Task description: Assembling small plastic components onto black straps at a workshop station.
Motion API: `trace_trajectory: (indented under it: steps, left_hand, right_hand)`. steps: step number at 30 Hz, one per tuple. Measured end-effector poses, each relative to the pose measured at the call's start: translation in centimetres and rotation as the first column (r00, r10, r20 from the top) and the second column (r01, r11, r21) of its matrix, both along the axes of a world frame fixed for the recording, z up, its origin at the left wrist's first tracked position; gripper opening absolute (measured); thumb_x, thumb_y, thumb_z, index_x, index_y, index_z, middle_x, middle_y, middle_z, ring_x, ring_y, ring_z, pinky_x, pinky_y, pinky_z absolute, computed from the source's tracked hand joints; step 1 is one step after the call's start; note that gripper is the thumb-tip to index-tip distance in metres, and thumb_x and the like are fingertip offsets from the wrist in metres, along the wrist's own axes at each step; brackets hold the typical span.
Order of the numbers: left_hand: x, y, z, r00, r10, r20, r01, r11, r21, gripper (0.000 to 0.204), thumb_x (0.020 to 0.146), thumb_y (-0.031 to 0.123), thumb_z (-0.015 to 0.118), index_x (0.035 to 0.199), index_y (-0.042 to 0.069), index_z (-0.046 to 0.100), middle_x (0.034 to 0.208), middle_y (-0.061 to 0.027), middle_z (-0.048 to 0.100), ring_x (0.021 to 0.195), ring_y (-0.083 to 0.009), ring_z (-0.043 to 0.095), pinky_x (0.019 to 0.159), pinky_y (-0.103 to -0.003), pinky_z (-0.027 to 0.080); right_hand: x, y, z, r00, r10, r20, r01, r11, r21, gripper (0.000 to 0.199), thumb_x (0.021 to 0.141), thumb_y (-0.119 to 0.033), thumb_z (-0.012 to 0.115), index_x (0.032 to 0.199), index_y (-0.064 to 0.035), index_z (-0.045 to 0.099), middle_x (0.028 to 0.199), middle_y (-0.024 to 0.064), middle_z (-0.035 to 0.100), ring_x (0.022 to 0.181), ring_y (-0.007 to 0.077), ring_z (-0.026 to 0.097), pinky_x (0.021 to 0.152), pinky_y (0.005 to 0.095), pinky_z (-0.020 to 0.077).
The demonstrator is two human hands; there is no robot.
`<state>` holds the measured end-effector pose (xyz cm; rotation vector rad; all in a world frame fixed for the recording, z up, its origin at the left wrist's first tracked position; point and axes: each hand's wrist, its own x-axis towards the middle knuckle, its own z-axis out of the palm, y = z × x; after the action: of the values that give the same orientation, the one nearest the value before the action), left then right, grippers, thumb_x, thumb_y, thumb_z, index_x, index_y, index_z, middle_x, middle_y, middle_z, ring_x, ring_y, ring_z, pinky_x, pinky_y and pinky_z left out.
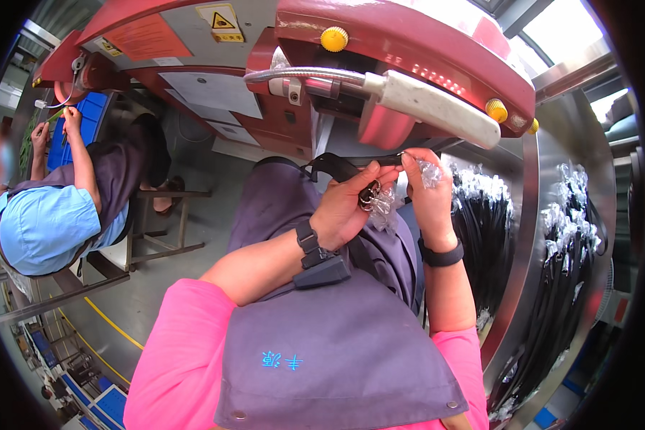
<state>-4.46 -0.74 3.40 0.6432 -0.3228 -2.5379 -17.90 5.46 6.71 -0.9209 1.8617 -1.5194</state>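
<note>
Just in front of the red machine (408, 39), I have the left hand (342, 206) and right hand (431, 192) holding a black strap (335, 168); bundled straps (480, 247) fill its right side, a seated co-worker (50, 222) its left.

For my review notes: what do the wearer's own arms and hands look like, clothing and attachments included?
The left hand and right hand are gloveless. A pink left sleeve and matching right sleeve leave the forearms bare. The left wrist wears a black segmented band with a dark boxy module; the right, a plain-looking black strap.
</note>
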Motion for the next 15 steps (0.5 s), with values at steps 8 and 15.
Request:
trace_trajectory:
  steps: [8,15]
  left_hand:
    - [-0.68,0.05,0.23,0.997,0.073,-0.008,-0.073,0.997,0.014,0.03,0.093,0.017,0.06,0.111,-0.008,0.06,0.11,-0.0148,0.065,0.101,-0.0183,0.062,0.086,-0.028,0.05]
    - [-0.84,0.04,-0.08,0.997,0.071,-0.022,-0.072,0.997,-0.03,0.032,0.094,0.019,0.058,0.115,-0.005,0.06,0.115,-0.0144,0.064,0.104,-0.0167,0.062,0.089,-0.028,0.048]
  right_hand:
    - [-0.73,-0.61,-0.73,0.993,-0.004,0.12,0.004,1.0,0.002,0.011,0.09,-0.012,0.064,0.094,-0.0026,0.066,0.073,-0.0003,0.065,0.057,0.0032,0.049,0.051,0.0201,0.0379]
    - [-0.95,-0.89,-0.8,0.989,-0.011,0.149,0.007,1.0,0.028,0.012,0.089,-0.015,0.065,0.095,-0.0041,0.067,0.071,-0.0024,0.064,0.053,0.0018,0.043,0.046,0.0203,0.0329]
